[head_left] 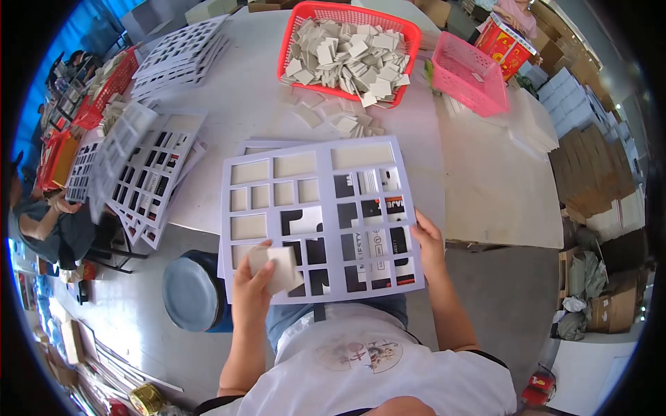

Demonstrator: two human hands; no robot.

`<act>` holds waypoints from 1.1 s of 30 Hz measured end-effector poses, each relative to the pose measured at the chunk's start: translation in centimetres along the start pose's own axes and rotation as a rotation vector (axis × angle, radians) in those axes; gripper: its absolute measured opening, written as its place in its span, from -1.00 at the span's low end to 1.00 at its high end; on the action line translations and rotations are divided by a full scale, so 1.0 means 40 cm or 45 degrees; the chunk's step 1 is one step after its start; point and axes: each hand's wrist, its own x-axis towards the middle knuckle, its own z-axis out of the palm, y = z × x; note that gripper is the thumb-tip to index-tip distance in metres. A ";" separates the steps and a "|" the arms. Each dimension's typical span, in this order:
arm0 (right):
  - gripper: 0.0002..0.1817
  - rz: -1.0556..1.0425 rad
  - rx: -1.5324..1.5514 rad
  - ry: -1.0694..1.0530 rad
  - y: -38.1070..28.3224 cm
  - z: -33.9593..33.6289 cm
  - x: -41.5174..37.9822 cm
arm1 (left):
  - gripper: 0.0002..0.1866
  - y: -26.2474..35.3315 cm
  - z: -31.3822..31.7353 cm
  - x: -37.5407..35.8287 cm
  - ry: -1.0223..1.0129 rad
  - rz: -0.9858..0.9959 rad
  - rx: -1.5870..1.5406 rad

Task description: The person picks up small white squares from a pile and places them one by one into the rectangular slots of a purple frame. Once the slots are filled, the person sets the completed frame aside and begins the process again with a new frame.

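Note:
A white cut-out board (325,182) with rows of rectangular windows lies in front of me, its near end over my lap. Cream pads fill several windows on its upper left and along the top. Through the other windows, dark and printed surfaces show. My left hand (251,283) is closed on a small stack of cream square pads (283,272), held over the board's lower left. On the opposite side, my right hand (429,241) grips the board's right edge, its thumb near the rim. Another board's edge shows beneath this one.
A red basket (283,57) heaped with cream pads stands beyond the board, with loose pads (307,115) before it. A pink basket (475,90) sits to its right. Stacked cut-out boards (177,59) lie left. A blue round stool (192,295) stands below; another person (48,225) sits left.

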 end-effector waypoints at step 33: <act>-0.89 -0.074 -0.737 0.018 -0.008 0.087 0.325 | -0.70 -0.192 0.268 0.403 -0.088 0.264 0.482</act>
